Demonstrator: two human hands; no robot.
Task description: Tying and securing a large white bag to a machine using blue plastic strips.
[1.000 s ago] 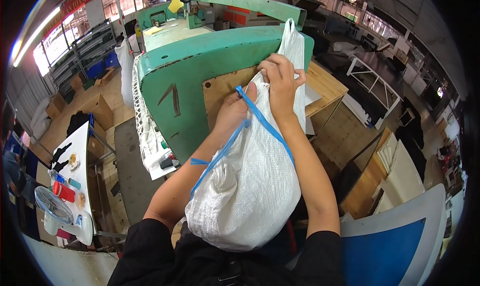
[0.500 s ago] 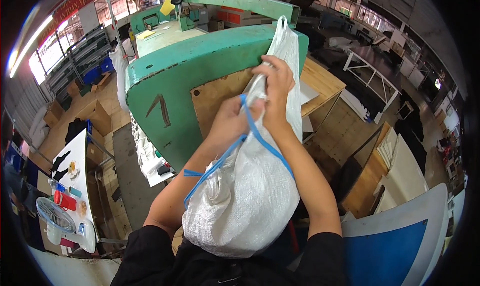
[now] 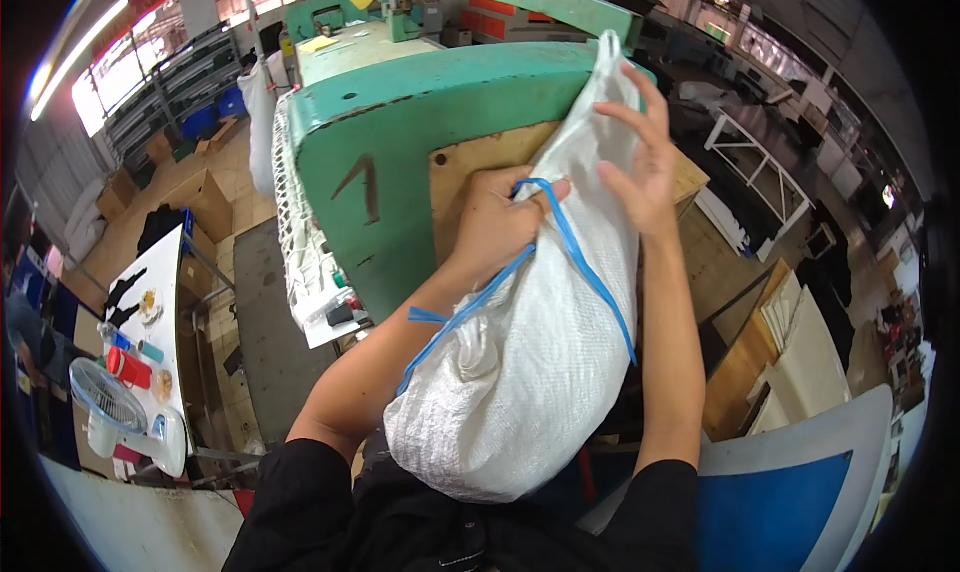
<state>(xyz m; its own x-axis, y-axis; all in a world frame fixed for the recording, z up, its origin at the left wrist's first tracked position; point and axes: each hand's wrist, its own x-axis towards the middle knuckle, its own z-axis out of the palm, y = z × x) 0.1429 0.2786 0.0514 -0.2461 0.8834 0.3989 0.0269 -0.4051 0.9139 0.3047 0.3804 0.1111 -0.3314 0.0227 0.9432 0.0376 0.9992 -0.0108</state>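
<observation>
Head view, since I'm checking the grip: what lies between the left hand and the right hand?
The white sack: in the head view, its narrowing upper part lies between the left hand and the right hand.

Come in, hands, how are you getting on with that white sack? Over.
Left hand closed on white sack and blue strap. Right hand open, fingers spread by sack's narrow top; contact unclear. Green machine beyond the sack.
</observation>
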